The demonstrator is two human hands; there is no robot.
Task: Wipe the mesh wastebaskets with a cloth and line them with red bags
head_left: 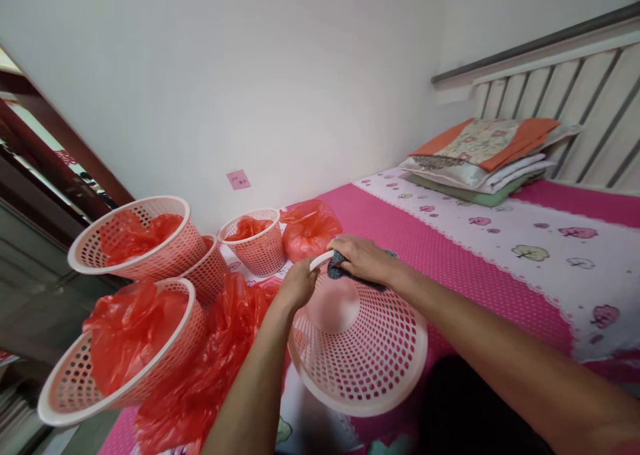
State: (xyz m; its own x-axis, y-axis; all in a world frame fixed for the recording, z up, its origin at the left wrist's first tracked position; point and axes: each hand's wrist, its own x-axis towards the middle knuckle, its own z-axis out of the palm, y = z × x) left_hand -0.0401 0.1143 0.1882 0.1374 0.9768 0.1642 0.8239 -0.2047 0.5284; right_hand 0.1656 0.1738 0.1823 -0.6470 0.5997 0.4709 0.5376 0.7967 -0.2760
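Observation:
In front of me, a pink perforated plastic basket [387, 348] lies tilted on the bed, its wide rim towards me. With my left hand [300, 283] I grip the pale curved edge at the far end of this basket. My right hand [361, 256] is closed around a dark grey cloth [337, 266] and presses it against the same edge. Part of the cloth trails behind the hand, above the basket's side. Both forearms reach in from below, and the left one covers part of a red plastic bag [220, 362].
Several pink baskets stand at left, including a large one [193, 332] and a smaller one [263, 248], with red bags inside. Another red bag [313, 228] lies near the wall [320, 88]. Folded bedding [480, 152] is stacked by the headboard [570, 95].

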